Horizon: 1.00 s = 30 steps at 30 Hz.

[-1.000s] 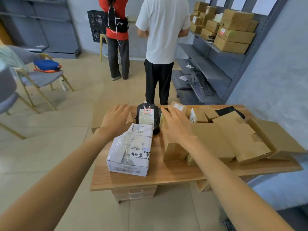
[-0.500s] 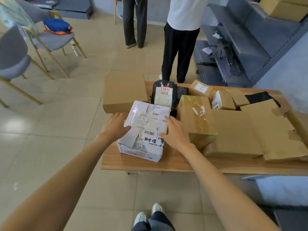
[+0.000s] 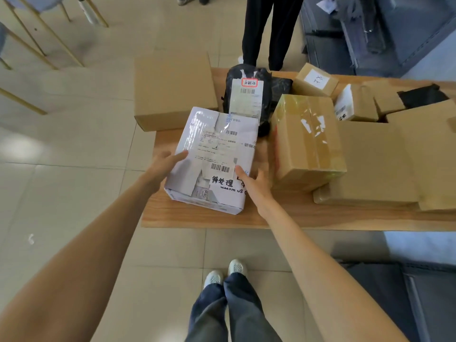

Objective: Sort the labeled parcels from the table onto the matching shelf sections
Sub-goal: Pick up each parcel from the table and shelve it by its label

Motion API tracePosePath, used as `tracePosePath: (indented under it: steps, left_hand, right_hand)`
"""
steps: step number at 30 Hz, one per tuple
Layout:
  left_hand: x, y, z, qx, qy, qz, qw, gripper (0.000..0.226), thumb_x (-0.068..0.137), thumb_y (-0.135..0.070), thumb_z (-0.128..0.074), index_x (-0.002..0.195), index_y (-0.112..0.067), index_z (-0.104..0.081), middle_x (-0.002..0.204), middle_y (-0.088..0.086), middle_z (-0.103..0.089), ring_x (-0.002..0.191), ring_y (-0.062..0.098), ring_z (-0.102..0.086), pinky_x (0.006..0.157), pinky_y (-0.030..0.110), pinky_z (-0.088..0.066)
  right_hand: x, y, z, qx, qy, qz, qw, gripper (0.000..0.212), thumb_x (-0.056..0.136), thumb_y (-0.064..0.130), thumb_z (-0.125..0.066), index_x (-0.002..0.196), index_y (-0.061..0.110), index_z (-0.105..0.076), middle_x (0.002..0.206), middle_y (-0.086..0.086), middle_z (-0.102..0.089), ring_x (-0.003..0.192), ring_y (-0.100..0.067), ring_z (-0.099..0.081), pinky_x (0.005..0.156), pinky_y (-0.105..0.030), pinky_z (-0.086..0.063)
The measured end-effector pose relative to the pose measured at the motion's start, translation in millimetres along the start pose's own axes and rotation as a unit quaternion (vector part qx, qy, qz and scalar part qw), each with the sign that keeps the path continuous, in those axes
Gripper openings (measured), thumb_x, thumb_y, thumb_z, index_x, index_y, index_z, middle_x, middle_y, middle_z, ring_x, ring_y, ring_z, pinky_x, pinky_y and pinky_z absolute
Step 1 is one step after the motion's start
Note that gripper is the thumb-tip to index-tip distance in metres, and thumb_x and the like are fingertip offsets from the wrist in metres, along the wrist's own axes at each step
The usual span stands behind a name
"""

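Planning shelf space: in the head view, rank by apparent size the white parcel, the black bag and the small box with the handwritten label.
1. white parcel
2. black bag
3. small box
The last two sit farther away, so true sizes are unsure.

Parcel-sorting room, storeroom type. Wooden worktop (image 3: 197,215) loaded with cardboard boxes (image 3: 308,141) and a barcode-labelled black bag parcel (image 3: 244,95). Grey metal shelving (image 3: 370,33) alongside, on a tiled floor (image 3: 61,149).

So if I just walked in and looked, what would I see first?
Probably the white parcel at the table's near left corner, with the left hand and right hand touching its two sides. Right behind it sits a black bag parcel with a red-framed label, and to its right a taped brown box. At the far edge, a person's black trousers stand out.
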State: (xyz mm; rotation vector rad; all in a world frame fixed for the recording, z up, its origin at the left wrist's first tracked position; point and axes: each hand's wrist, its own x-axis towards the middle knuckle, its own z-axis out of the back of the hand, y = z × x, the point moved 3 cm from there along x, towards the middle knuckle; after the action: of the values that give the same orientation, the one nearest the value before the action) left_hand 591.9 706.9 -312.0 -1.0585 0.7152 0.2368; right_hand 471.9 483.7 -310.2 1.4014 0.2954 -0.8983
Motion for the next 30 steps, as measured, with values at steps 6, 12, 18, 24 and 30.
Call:
tracePosePath:
  steps: [6, 12, 18, 24, 30]
  left_hand:
    - [4.2, 17.7, -16.8, -0.045, 0.041, 0.045, 0.997, 0.045, 0.085, -0.049, -0.065, 0.115, -0.017, -0.059, 0.102, 0.003, -0.07, 0.089, 0.02, -0.067, 0.072, 0.029, -0.053]
    - [2.6, 24.3, -15.8, -0.065, 0.023, 0.051, 0.996, 0.059, 0.079, -0.056, -0.068, 0.12, -0.013, -0.06, 0.106, 0.007, -0.07, 0.096, 0.025, -0.068, 0.081, 0.036, -0.056]
    - [-20.9, 26.3, -15.0, -0.103, 0.003, 0.025, 0.994, 0.056, 0.079, -0.053, -0.07, 0.12, -0.016, -0.062, 0.105, 0.004, -0.072, 0.093, 0.023, -0.069, 0.075, 0.033, -0.056]
    - [-57.9, -11.7, -2.7, -0.172, -0.005, -0.033, 0.985, 0.041, 0.085, -0.043, -0.068, 0.114, -0.015, -0.062, 0.102, 0.003, -0.072, 0.078, 0.014, -0.072, 0.06, 0.025, -0.056]
    - [-99.7, -90.5, 24.8, -0.189, 0.003, -0.121, 0.975, 0.036, 0.089, -0.036, -0.063, 0.116, -0.011, -0.062, 0.1, 0.003, -0.072, 0.079, 0.014, -0.07, 0.059, 0.022, -0.056]
  right_hand:
    - [11.2, -18.8, -9.9, 0.1, 0.051, -0.027, 0.993, 0.063, 0.087, 0.045, -0.066, 0.137, 0.015, -0.041, 0.123, 0.007, -0.06, 0.088, 0.005, -0.056, 0.066, -0.012, -0.042]
    - [16.3, -28.9, -24.2, 0.13, 0.077, 0.007, 0.989, 0.061, 0.081, 0.045, -0.073, 0.132, 0.02, -0.052, 0.122, 0.003, -0.067, 0.106, -0.009, -0.066, 0.084, -0.024, -0.053]
    - [1.6, -23.0, -19.4, 0.143, 0.084, 0.034, 0.985, 0.051, 0.085, 0.038, -0.071, 0.13, 0.02, -0.055, 0.119, 0.004, -0.068, 0.104, -0.009, -0.067, 0.081, -0.023, -0.055]
    - [-35.1, 22.0, -6.9, 0.115, 0.084, 0.092, 0.985, 0.022, 0.089, 0.035, -0.067, 0.109, 0.034, -0.058, 0.103, 0.015, -0.068, 0.097, -0.001, -0.066, 0.063, -0.007, -0.049]
    - [-75.3, 100.1, 14.8, 0.109, 0.061, 0.194, 0.973, 0.042, 0.089, 0.042, -0.066, 0.123, 0.023, -0.053, 0.106, 0.018, -0.067, 0.094, 0.007, -0.065, 0.088, -0.019, -0.053]
